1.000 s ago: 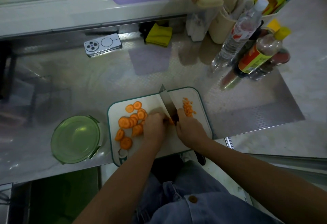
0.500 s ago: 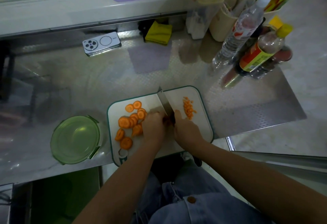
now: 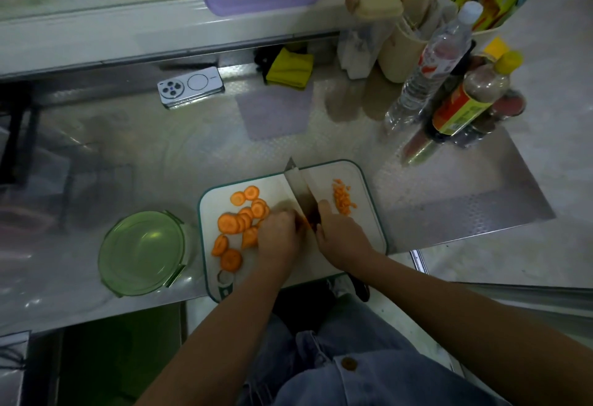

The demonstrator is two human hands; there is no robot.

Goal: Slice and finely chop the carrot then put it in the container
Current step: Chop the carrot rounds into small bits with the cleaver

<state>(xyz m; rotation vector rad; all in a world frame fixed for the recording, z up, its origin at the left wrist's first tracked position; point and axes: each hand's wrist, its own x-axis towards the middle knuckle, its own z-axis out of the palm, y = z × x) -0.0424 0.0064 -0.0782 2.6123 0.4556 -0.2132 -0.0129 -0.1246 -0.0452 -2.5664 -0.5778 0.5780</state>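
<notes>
Slices: thin orange rounds heaped on the left half of the board, some overlapping, and a few lying loose nearer the front edge.
Bits: a small pile of fine dice on the right half, beyond the knife.
Handling: the slices are probably light, stiff and brittle enough to snap. They look damp and likely to slide or roll under the edge. They are best stacked flat and pinned from above with the fingertips tucked back. The bits are too small to pinch, so scooping them or scraping them off the board would suit better.
Left hand: fingers curled down, holding a few slices against the board just beside the blade. Most of those slices are hidden under it.
Right hand: wrapped round the knife handle, one finger up by the blade, which points away across the board.
Container: round and green-lidded, on the counter just left of the board. No carrot shows in it, so the filling step appears not yet begun.
Bottles: capped, at the far right, well apart from the board. Their contents are unclear.
</notes>
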